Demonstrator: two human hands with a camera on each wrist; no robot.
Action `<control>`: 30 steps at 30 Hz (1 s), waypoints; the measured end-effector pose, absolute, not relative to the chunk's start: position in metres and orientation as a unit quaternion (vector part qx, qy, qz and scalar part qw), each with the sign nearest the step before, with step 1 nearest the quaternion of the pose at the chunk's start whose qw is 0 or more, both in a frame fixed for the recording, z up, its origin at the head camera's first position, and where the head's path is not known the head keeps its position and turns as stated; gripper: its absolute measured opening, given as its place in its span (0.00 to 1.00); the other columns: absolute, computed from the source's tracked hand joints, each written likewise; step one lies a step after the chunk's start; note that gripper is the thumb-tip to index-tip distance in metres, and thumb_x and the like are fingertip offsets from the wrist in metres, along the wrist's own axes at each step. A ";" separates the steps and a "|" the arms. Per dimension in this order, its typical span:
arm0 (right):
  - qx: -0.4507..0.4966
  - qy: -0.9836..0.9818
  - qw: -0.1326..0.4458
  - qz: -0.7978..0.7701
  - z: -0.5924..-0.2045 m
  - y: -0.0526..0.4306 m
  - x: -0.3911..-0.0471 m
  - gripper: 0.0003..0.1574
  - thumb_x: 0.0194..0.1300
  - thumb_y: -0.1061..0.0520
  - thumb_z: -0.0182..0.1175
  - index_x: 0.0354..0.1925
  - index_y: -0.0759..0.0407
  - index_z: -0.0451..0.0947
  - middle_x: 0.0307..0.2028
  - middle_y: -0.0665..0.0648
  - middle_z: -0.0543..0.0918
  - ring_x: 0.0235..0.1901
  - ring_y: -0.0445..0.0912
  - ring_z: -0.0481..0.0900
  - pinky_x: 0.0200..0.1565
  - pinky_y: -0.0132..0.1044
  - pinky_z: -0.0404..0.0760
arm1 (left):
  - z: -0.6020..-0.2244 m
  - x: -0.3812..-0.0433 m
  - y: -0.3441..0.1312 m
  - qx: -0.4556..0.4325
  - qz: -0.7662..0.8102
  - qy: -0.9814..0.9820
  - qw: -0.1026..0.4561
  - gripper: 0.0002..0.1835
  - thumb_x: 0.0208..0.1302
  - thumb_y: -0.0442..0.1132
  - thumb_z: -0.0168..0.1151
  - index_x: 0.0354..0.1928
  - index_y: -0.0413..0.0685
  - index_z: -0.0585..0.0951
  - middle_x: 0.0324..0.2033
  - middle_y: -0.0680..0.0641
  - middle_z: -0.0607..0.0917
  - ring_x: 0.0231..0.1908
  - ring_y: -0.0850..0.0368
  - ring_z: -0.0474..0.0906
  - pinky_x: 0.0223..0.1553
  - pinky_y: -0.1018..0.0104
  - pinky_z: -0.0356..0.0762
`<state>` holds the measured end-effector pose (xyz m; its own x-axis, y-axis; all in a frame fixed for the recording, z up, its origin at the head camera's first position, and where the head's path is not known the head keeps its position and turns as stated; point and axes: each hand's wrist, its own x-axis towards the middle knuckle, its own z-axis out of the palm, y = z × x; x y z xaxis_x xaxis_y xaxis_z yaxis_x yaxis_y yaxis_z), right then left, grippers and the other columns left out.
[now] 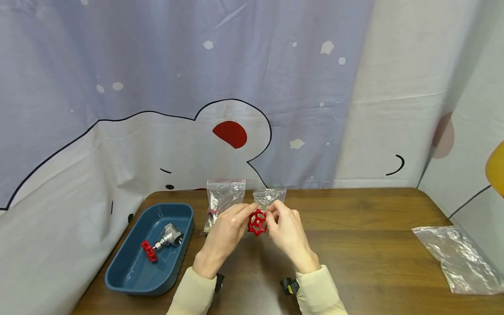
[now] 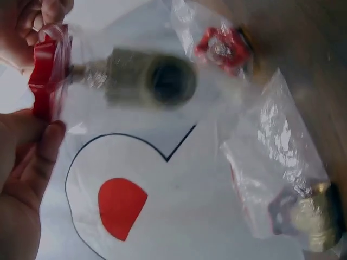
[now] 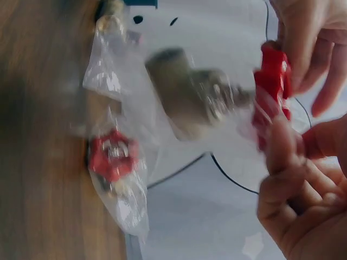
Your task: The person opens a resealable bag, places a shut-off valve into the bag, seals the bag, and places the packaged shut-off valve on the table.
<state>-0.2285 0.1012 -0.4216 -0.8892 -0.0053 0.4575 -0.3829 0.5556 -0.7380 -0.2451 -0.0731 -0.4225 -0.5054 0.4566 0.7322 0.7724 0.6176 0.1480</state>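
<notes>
Mid-frame, our left hand (image 1: 226,232) and right hand (image 1: 288,229) pinch a red lobed handwheel (image 1: 257,222), probably the surest hold for its heavy-looking grey metal valve body (image 2: 128,78).

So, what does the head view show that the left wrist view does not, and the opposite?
Only the head view shows the blue tray, the silver valve in it, and the flat clear bag at far right.

Only the left wrist view shows the held valve's metal body with its dark opening.

Both show the red wheel, the left hand, the right hand and two bags of parts.
</notes>
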 end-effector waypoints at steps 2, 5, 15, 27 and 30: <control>0.109 -0.852 0.216 0.465 -0.421 0.100 -0.228 0.05 0.64 0.65 0.58 0.32 0.57 0.75 0.14 0.44 0.77 0.09 0.34 0.72 0.17 0.33 0.72 | -0.423 -0.246 -0.071 -0.366 -0.262 -0.820 0.354 0.23 0.51 0.22 0.72 0.51 0.41 0.84 0.40 0.46 0.86 0.41 0.54 0.83 0.43 0.66 0.80; 0.103 -0.844 0.233 0.472 -0.422 0.098 -0.228 0.06 0.65 0.64 0.57 0.31 0.55 0.74 0.14 0.43 0.76 0.08 0.34 0.71 0.16 0.33 0.71 | -0.426 -0.249 -0.068 -0.361 -0.294 -0.798 0.384 0.20 0.52 0.22 0.70 0.49 0.40 0.84 0.39 0.46 0.87 0.40 0.53 0.84 0.42 0.66 0.81; 0.068 -0.844 0.239 0.475 -0.427 0.091 -0.228 0.05 0.65 0.62 0.57 0.31 0.55 0.71 0.10 0.39 0.70 0.09 0.35 0.68 0.17 0.35 0.67 | -0.433 -0.254 -0.059 -0.276 -0.408 -0.784 0.378 0.15 0.56 0.20 0.64 0.46 0.38 0.83 0.32 0.44 0.85 0.29 0.58 0.80 0.28 0.70 0.78; 0.118 -0.911 0.148 0.367 -0.412 0.120 -0.224 0.09 0.58 0.65 0.57 0.25 0.52 0.73 0.15 0.42 0.72 0.16 0.38 0.69 0.26 0.37 0.70 | -0.429 -0.246 -0.070 -0.354 -0.248 -0.869 0.242 0.31 0.60 0.21 0.63 0.65 0.46 0.73 0.33 0.48 0.80 0.24 0.62 0.70 0.24 0.72 0.72; 0.128 -0.917 0.110 0.362 -0.411 0.122 -0.222 0.09 0.58 0.65 0.55 0.25 0.53 0.73 0.11 0.41 0.72 0.12 0.35 0.71 0.25 0.37 0.70 | -0.429 -0.245 -0.070 -0.367 -0.230 -0.873 0.223 0.31 0.58 0.20 0.63 0.64 0.46 0.72 0.32 0.48 0.80 0.25 0.61 0.72 0.25 0.71 0.73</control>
